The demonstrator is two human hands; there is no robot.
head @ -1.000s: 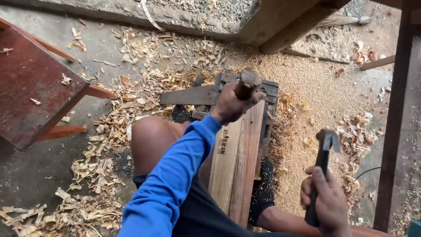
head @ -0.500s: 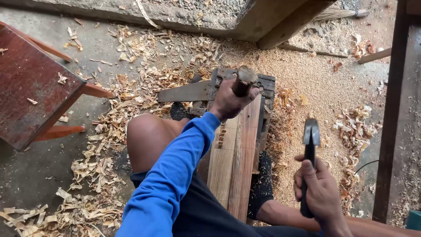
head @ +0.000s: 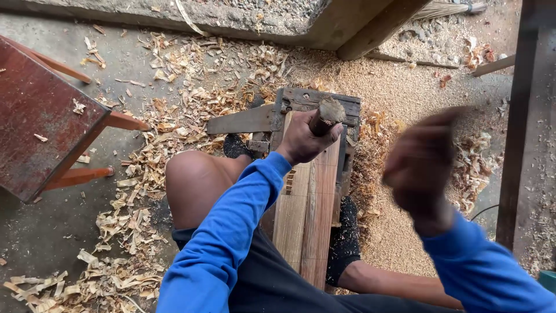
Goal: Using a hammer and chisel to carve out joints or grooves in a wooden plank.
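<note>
Hands of a person in blue long sleeves, seen from above, working over wooden boards (head: 307, 214) that stand upright between the knees. The left hand (head: 301, 139) is wrapped tight around the wooden handle of a chisel (head: 325, 115), its battered butt end sticking up above the fist at the top of the boards. The right hand (head: 423, 168), off to the right and well apart from the chisel, is a motion blur, so I cannot tell its grip. Wood shavings (head: 174, 116) and sawdust (head: 399, 237) cover the concrete floor. A red stool (head: 40, 127) stands at left.
</note>
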